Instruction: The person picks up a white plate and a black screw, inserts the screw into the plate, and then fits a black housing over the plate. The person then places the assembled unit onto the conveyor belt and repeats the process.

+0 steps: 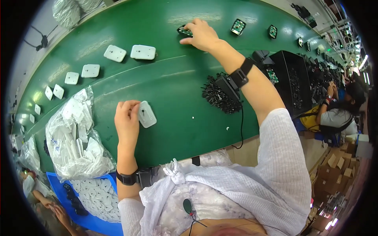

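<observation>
My right hand (201, 34) reaches to the far side of the green bench. Its thumb and fingers close around a black housing with a green circuit board (183, 31), partly hidden under the fingers. Nearer to me, my left hand (128, 115) has its curled fingertips at the edge of a white plastic cover (148, 115), which has rounded corners and a small dark hole. A loose pile of small black parts (220, 95) lies between my arms, close to the right forearm.
White-covered units (143, 52) line the bench at left; open circuit-board units (238, 26) line it at right. A clear bag of white covers (75, 145) lies left, above a blue tray (94, 225) of white pieces. A black bin (281, 65) stands right. Other people sit on both sides.
</observation>
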`<state>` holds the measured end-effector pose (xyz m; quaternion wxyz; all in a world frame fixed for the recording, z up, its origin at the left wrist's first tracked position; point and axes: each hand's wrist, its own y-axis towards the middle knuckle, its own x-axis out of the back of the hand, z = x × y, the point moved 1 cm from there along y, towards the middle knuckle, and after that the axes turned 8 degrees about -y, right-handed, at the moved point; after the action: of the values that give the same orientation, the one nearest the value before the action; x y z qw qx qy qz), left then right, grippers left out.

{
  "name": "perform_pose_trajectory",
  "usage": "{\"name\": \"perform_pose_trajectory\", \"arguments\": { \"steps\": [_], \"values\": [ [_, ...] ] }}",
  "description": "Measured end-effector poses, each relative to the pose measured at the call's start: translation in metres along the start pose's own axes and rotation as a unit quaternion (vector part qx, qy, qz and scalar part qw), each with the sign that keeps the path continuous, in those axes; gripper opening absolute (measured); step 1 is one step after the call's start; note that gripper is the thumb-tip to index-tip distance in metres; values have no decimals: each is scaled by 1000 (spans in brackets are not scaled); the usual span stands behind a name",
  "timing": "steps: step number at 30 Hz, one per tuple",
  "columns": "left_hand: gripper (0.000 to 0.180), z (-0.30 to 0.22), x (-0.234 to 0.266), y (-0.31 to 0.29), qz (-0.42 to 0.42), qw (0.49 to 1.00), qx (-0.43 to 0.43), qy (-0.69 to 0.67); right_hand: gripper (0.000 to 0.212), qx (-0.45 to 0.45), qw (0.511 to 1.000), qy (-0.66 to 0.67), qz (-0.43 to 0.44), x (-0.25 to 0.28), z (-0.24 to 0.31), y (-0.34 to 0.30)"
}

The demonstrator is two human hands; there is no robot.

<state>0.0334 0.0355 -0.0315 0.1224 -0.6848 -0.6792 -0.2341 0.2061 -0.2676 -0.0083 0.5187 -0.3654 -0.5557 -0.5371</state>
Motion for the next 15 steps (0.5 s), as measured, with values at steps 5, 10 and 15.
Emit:
{"name": "perform_pose_trajectory", "arguments": {
  "steps": [5,10,15],
  "values": [
    [56,-28,-7,-15,-1,979,-4,206,45,-14,999,-34,-9,-12,16,1],
    [63,-28,-14,-37,6,963,-28,268,38,13,975,160,153,43,76,-62],
    [53,-27,-17,-28,31,976,-165,141,31,72,994,52,-67,24,50,-89]
  ]
}}
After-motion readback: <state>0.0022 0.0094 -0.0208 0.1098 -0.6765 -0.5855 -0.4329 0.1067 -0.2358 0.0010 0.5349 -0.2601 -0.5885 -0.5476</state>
